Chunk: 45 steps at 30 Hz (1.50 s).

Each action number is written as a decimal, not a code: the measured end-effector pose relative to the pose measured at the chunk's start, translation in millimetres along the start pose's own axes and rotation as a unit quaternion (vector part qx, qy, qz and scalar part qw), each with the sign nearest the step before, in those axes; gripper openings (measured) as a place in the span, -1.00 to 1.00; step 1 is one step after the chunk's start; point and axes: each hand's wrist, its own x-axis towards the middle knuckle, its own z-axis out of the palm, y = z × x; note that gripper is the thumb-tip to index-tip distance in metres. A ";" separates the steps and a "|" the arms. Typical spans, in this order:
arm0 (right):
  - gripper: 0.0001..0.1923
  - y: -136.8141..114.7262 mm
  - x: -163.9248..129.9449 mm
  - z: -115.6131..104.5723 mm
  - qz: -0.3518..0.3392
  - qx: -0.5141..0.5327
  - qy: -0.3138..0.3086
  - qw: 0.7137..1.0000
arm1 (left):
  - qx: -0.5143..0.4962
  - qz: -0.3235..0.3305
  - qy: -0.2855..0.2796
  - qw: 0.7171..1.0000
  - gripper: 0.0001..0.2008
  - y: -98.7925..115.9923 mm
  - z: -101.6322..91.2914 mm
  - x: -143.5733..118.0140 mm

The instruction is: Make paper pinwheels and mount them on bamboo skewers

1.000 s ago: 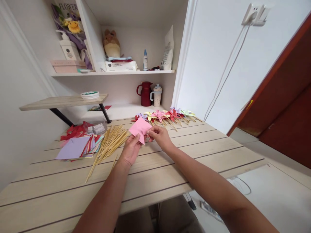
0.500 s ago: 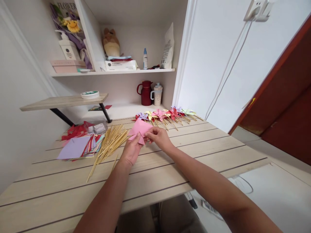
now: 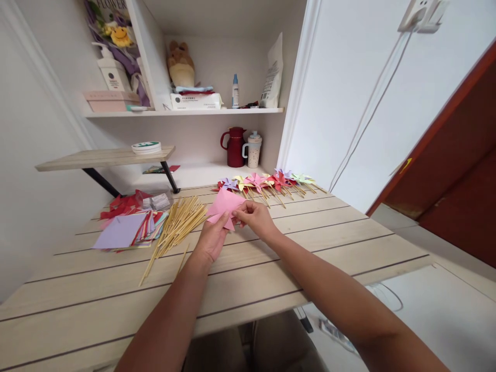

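Left fingers [image 3: 222, 221] and right fingers [image 3: 248, 206] grasp pink paper [image 3: 223, 201] from either side, apparently steadying it; sticks [image 3: 179, 223] lie leftward, pinwheels [image 3: 256, 181] beyond, presumably for clearance.

The left arm [image 3: 168, 305] and right arm [image 3: 337, 294] reach in from the near side. The left hand [image 3: 212, 240] pinches, thumb on top. The right hand [image 3: 257, 219] pinches close beside it.

From where I stand I count one left hand [image 3: 212, 238], one right hand [image 3: 258, 218], one held pink sheet [image 3: 225, 200], at least six pinwheels [image 3: 256, 181], dozens of loose sticks [image 3: 180, 221] (too jumbled for me to number), one red jug [image 3: 235, 150], one lidded cup [image 3: 253, 154], one pump bottle [image 3: 113, 75] and one blue-capped bottle [image 3: 235, 94].
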 end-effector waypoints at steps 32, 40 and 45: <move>0.08 -2.4 7.2 -25.1 -0.106 -0.043 -0.062 0.991 | 0.268 0.089 0.075 0.956 -0.35 7.8 -6.0 4.1; 0.15 -7.6 5.0 -24.9 -0.008 0.115 -0.094 0.989 | 0.266 0.081 0.044 0.960 -0.34 8.4 -0.5 -0.3; 0.11 -10.7 2.5 -23.2 -0.011 0.097 -0.114 0.989 | 0.250 0.079 0.044 0.964 -0.33 9.1 -0.9 -1.5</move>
